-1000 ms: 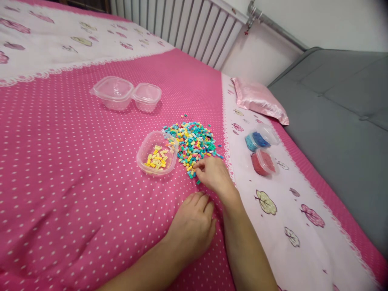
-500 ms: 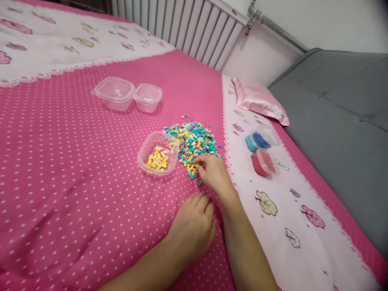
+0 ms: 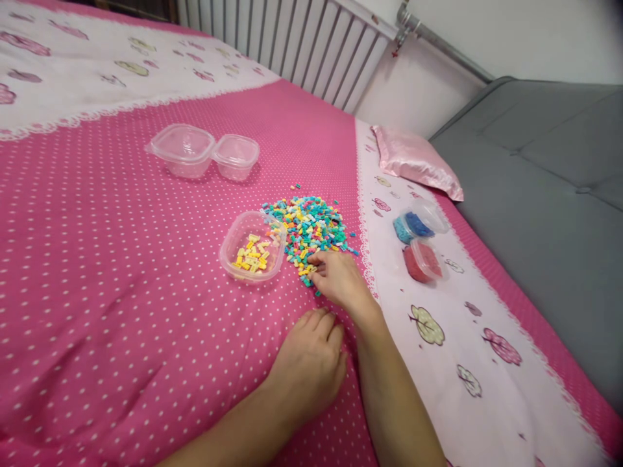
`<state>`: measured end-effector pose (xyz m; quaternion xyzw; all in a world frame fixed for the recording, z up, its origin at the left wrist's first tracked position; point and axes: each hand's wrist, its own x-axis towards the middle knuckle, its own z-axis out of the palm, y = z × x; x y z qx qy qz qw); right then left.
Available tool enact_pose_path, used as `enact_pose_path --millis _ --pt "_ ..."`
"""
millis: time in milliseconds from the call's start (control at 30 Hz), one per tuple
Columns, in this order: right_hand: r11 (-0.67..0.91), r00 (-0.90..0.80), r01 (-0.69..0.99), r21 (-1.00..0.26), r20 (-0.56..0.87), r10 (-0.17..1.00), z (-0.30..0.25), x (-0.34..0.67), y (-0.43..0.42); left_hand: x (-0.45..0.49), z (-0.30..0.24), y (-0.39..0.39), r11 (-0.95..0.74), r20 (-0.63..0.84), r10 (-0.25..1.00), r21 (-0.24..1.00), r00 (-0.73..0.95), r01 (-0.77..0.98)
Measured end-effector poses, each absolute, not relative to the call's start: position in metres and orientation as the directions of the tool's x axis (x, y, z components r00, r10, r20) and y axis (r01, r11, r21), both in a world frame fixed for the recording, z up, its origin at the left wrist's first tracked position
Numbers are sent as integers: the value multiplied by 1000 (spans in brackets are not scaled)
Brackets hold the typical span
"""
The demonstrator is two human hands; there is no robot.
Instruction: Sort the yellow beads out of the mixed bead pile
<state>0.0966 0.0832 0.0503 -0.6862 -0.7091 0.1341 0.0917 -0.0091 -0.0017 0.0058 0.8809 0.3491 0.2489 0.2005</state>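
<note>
A heap of small coloured pieces point(image 3: 309, 227), teal, yellow and pink, lies on the pink dotted bedspread point(image 3: 121, 259). My right hand point(image 3: 341, 279) rests at the heap's near edge, fingers curled in a pinch over the pieces; what it pinches is too small to name. Left of the heap stands a clear plastic tub point(image 3: 252, 255) with several yellow pieces inside. My left hand point(image 3: 311, 363) lies palm down on the bedspread nearer to me, fingers loosely together, holding nothing.
Two empty clear tubs point(image 3: 202, 152) sit farther back on the left. A tub of blue pieces point(image 3: 418, 224) and a tub of red pieces point(image 3: 422, 261) stand at the right on the white border. A pink pillow point(image 3: 413, 161), a grey sofa point(image 3: 545, 194) and a radiator point(image 3: 302, 42) lie beyond.
My right hand has shifted slightly along the near edge of the heap, fingers working among the pieces. My left hand has stayed put.
</note>
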Motion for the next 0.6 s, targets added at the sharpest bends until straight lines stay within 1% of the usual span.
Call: enact_pose_path --millis 167,300,600 --pt "39 -55 955 -294 -45 997 47 93 83 -8 6 -2 -663 262 717 543 646 516" --pt "30 -44 959 -283 -44 998 44 92 84 -8 5 -3 -662 268 718 549 642 511" --pt "66 -65 939 -336 15 998 40 94 85 -8 6 -2 -670 280 715 535 641 514"
